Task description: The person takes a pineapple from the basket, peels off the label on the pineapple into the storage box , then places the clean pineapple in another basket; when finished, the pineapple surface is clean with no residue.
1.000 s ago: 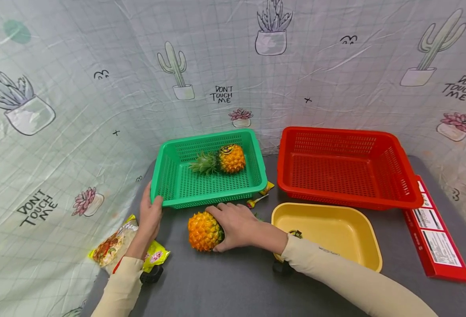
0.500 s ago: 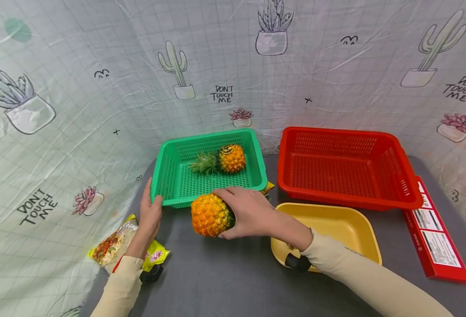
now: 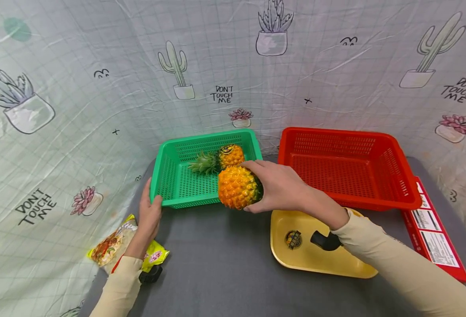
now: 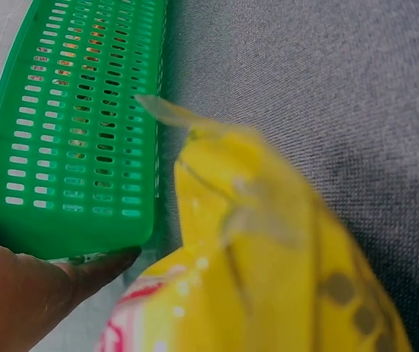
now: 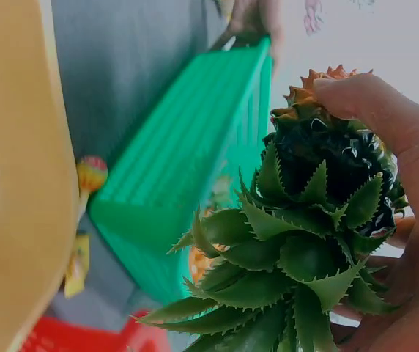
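My right hand (image 3: 284,187) grips a pineapple (image 3: 237,187) by its leafy end. It holds the fruit in the air over the front right rim of the green basket (image 3: 193,201). In the right wrist view the fruit's green crown (image 5: 297,249) points toward the camera, and the thumb presses the orange body. A second pineapple (image 3: 231,155) lies on its side inside the basket, its leaves to the left. My left hand (image 3: 150,215) holds the basket's front left corner, thumb near the rim. In the left wrist view, part of that hand (image 4: 19,293) touches the basket's end.
A red basket (image 3: 336,169) stands at the back right, and a yellow tray (image 3: 316,259) in front of it. A red box (image 3: 441,246) lies far right. A noodle packet (image 3: 112,246) lies near my left forearm. A lollipop (image 5: 92,174) and small yellow wrapper (image 5: 78,265) lie beside the green basket.
My right hand has lifted the pineapple from the table and carried it up, away from me and rightward to the green basket's rim. The left hand has stayed at the basket's corner.
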Demonstrator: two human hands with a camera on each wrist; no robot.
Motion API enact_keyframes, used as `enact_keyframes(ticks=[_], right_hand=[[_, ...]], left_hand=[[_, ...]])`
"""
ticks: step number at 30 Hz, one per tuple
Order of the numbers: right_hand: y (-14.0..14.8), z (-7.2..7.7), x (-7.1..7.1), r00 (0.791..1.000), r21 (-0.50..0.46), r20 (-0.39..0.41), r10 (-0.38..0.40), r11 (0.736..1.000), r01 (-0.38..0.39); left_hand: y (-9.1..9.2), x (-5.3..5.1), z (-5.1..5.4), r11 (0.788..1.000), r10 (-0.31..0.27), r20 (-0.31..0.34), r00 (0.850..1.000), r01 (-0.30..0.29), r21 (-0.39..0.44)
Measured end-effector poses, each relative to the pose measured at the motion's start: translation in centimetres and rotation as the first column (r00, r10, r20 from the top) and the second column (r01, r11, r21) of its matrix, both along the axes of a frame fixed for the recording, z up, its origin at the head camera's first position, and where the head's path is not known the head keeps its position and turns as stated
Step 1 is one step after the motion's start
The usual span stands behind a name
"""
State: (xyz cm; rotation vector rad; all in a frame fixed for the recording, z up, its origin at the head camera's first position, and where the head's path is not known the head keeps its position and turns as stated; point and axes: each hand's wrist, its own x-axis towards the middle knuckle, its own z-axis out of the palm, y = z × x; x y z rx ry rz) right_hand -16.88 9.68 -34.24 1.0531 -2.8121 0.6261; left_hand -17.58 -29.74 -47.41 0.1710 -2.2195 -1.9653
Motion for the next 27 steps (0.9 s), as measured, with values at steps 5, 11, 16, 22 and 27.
enact_keyframes(ticks=[5,11,16,22,27], right_hand=[[1.7,0.7,-0.5,0.999,-0.019,0.035,-0.036,0.999,0.037],[3.5,1.3,-1.2,0.997,-0.017,0.05,-0.057,0.998,0.058],[5.0,1.7,-2.0,0.994,-0.042,0.077,-0.079,0.996,0.082],[6.6,2.2,-2.9,0.99,-0.033,0.08,-0.115,0.992,0.118],[7.9,2.4,-3.8,0.986,-0.024,0.079,-0.145,0.989,0.147]], left_hand=[[0.1,0.1,0.2,1.0,0.005,-0.017,1.0,-0.005,-0.01],[0.1,0.1,0.1,1.0,0.005,-0.002,1.0,-0.005,-0.004],[0.1,0.1,0.0,1.0,-0.004,0.007,1.0,0.004,0.03],[0.2,0.2,0.2,0.999,-0.004,0.013,1.0,0.004,0.038],[0.2,0.3,0.3,0.999,-0.006,0.015,1.0,0.005,0.049]])
